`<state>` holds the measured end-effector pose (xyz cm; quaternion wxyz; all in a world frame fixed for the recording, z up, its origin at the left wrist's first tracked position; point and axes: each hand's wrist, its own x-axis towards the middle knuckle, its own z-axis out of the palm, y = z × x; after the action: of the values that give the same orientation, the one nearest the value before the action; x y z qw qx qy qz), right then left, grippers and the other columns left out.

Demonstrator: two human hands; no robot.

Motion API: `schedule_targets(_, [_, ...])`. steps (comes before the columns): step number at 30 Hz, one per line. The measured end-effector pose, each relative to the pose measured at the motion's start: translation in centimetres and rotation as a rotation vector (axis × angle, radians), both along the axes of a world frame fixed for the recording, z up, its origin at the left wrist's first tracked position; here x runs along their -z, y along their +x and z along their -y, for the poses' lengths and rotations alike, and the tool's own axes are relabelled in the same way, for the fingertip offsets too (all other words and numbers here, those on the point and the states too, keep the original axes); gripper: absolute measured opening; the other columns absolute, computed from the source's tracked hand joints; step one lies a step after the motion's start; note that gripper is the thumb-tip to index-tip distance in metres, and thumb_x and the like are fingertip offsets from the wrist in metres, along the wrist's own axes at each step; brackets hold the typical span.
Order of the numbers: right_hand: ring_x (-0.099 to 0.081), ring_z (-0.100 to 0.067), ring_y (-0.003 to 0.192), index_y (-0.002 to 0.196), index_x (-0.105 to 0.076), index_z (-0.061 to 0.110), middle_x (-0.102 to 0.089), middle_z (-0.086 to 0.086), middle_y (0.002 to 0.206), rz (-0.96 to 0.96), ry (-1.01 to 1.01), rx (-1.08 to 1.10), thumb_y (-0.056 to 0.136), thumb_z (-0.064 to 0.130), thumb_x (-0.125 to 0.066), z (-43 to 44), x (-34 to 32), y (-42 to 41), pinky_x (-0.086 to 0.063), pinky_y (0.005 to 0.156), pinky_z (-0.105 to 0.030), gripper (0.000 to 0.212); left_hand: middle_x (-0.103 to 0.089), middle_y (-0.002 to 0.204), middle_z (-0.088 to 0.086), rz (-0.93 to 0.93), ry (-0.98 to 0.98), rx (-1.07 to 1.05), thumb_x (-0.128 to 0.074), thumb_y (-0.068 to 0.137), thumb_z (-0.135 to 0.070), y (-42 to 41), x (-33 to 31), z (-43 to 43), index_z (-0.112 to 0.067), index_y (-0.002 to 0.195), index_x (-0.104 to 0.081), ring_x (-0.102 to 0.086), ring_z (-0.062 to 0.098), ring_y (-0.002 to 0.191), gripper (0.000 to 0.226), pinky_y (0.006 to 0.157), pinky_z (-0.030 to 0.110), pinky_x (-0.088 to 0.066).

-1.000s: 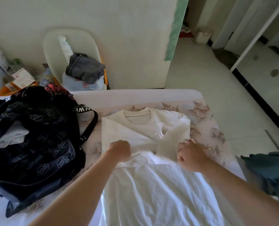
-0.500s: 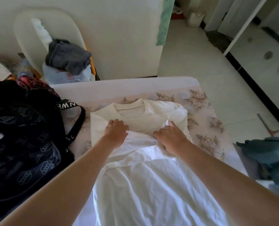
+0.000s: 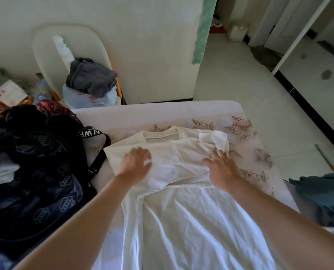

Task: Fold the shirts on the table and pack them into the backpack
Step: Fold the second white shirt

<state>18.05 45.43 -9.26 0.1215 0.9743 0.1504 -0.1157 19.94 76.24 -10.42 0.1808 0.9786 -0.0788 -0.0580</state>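
Observation:
A white shirt (image 3: 181,221) lies lengthwise on the table (image 3: 162,114), collar at the far end, both sleeves folded in over the chest. My left hand (image 3: 137,162) rests flat with spread fingers on the left folded part. My right hand (image 3: 222,166) lies flat on the right side, fingertips at the folded sleeve. A black backpack (image 3: 35,172) with a hexagon print sits open on the table to the left, with pale cloth showing inside.
A blue-green garment (image 3: 322,195) lies at the table's right edge. Behind the table stands a white chair (image 3: 45,55) with grey clothes (image 3: 92,76) and a plastic bag. Boxes and clutter fill the far left. Tiled floor opens to the right.
Both hands let go of the pinched cloth and opened flat. They slid apart, the left toward the left edge and the right toward the right sleeve.

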Motion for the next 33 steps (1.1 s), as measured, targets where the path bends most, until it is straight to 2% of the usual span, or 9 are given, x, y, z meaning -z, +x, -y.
schedule_targets(3, [-0.049,-0.025,0.113,0.13,-0.052,0.026,-0.051,-0.001,0.12,-0.084,0.122,-0.092,0.076,0.01,-0.059,-1.4,1.4,-0.9,-0.039,0.095,-0.039,0.057,-0.05,0.101,-0.013,-0.188,0.077,0.231,-0.066,0.074,-0.056,-4.2,0.9,1.4,-0.033,0.105,-0.056,-0.048,0.01,0.101,0.04,0.091,0.032,-0.04])
schedule_targets(5, [-0.055,-0.026,0.103,0.126,-0.054,0.025,-0.053,-0.002,0.114,-0.081,0.089,-0.107,0.075,0.014,-0.067,-2.4,2.3,-1.4,-0.043,0.088,-0.04,0.054,-0.051,0.109,-0.01,-0.215,0.169,0.28,-0.065,0.076,-0.045,-5.6,2.0,1.5,-0.032,0.112,-0.056,-0.048,0.013,0.107,0.039,0.096,0.03,-0.039])
schedule_targets(10, [-0.059,-0.025,0.064,0.081,-0.066,0.02,-0.058,0.0,0.073,0.119,0.079,-0.031,0.051,0.002,-0.082,-3.2,3.5,-1.4,-0.044,0.069,-0.04,0.038,-0.057,0.103,-0.003,-0.221,-0.038,0.104,-0.053,0.084,-0.007,-6.5,2.1,0.0,-0.024,0.105,-0.063,-0.058,0.022,0.099,0.029,0.079,0.028,-0.044])
schedule_targets(16, [-0.058,-0.024,0.063,0.082,-0.062,0.019,-0.058,0.002,0.071,0.273,0.348,-0.177,0.079,0.012,-0.069,-4.4,2.4,-0.5,-0.037,0.075,-0.039,0.01,-0.054,0.092,-0.001,-0.042,0.03,-0.003,-0.053,0.075,0.001,-6.2,-1.0,-2.8,-0.021,0.084,-0.06,-0.058,0.027,0.082,0.024,0.058,0.028,-0.036])
schedule_targets(21, [-0.06,-0.02,0.06,0.07,-0.062,0.021,-0.06,0.005,0.071,0.144,0.272,-0.304,0.053,0.004,-0.076,-4.1,2.3,-1.6,-0.05,0.084,-0.045,0.028,-0.054,0.117,-0.005,-0.564,0.43,0.067,-0.049,0.085,-0.005,-7.6,-2.8,-5.5,-0.031,0.097,-0.058,-0.056,0.024,0.109,0.03,0.089,0.034,-0.048])
schedule_targets(23, [-0.06,-0.019,0.059,0.07,-0.059,0.022,-0.059,0.008,0.07,-0.027,0.354,-0.254,0.059,0.007,-0.074,-3.6,2.1,-2.2,-0.053,0.077,-0.042,0.023,-0.058,0.118,-0.006,-0.697,0.463,0.132,-0.05,0.086,-0.013,-7.8,-2.5,-5.7,-0.029,0.105,-0.062,-0.058,0.021,0.108,0.028,0.09,0.033,-0.05])
schedule_targets(28, [-0.057,-0.017,0.064,0.075,-0.061,0.023,-0.056,0.01,0.065,-0.22,0.488,-0.102,0.083,0.02,-0.055,-3.8,1.5,-1.9,-0.044,0.059,-0.028,0.01,-0.062,0.091,-0.005,-0.505,0.198,-0.037,-0.036,0.093,-0.03,-4.5,-1.1,-5.0,-0.026,0.083,-0.059,-0.059,0.019,0.086,0.026,0.072,0.033,-0.05])
schedule_targets(30, [-0.061,-0.02,0.076,0.085,-0.068,0.017,-0.064,0.003,0.081,-0.068,0.605,-0.052,0.086,0.011,-0.057,-3.7,2.4,-0.5,-0.051,0.066,-0.035,0.013,-0.061,0.108,-0.004,-0.329,0.093,-0.107,-0.037,0.097,-0.022,-2.2,-0.1,-5.3,-0.033,0.102,-0.063,-0.059,0.021,0.098,0.028,0.084,0.037,-0.05])
schedule_targets(33, [-0.062,-0.028,0.097,0.118,-0.067,0.012,-0.065,-0.007,0.11,0.05,0.485,-0.035,0.085,0.0,-0.058,-4.0,3.2,1.9,-0.052,0.079,-0.041,0.037,-0.045,0.14,-0.001,-0.213,0.232,0.004,-0.042,0.092,-0.005,0.6,1.5,-5.9,-0.031,0.136,-0.047,-0.043,0.025,0.126,0.052,0.106,0.039,-0.037])
